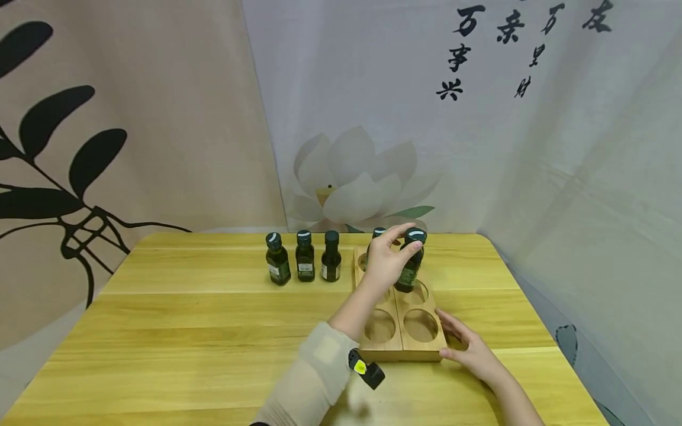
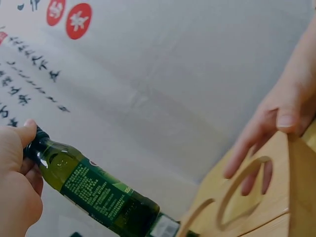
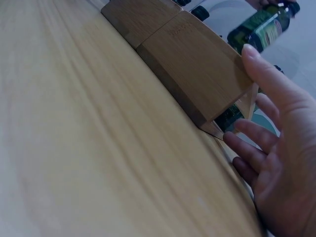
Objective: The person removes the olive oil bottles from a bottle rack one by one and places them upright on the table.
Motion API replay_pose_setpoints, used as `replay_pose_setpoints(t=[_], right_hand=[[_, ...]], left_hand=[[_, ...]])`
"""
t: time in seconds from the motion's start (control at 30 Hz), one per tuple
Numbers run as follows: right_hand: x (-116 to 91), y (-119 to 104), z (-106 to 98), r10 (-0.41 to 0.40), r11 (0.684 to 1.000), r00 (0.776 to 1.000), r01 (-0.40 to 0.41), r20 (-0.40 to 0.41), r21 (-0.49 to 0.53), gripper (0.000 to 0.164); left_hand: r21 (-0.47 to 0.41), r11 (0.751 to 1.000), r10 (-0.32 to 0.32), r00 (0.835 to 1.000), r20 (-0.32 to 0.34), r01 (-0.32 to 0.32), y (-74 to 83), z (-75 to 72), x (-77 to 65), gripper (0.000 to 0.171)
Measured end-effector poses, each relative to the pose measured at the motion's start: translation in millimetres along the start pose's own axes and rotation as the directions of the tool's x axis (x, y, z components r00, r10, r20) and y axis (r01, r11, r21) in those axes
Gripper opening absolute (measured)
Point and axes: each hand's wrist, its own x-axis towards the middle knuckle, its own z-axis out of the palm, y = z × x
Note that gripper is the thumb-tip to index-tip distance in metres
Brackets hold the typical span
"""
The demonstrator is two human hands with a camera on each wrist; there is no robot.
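In the head view my left hand pinches a dark green glass bottle by its black cap and neck. The bottle is slightly tilted, its base over a back right hole of the wooden rack. Its green printed label shows in the left wrist view. My right hand rests at the rack's right side near the front corner, thumb against the corner and fingers loosely bent beside the side opening. Another bottle stands at the rack's back left, mostly hidden behind my left hand.
Left of the rack, three dark bottles with black caps stand in a row: a left bottle, a middle bottle and a right bottle. The wooden table ends at a printed cloth backdrop.
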Motion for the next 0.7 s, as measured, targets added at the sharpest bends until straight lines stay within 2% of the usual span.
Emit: replay_pose_setpoints(t=[0.1, 0.27, 0.7], right_hand=[[0, 0, 0, -0.006, 1.000, 1.000, 0.006, -0.003, -0.004, 0.074], [0, 0, 0, -0.012, 1.000, 1.000, 0.012, -0.002, -0.009, 0.074], [0, -2, 1, -0.006, 1.000, 1.000, 0.006, -0.005, 0.004, 0.073]], left_hand=[[-0.011, 0.999, 0.034, 0.999, -0.021, -0.034, 4.9, -11.2, 0.5, 0.038], [-0.039, 0.999, 0.036, 0.998, -0.060, -0.038, 9.7, -29.9, 1.6, 0.037], [0.046, 0.998, 0.046, 0.986, -0.157, -0.039, 1.7, -76.9, -0.6, 0.036]])
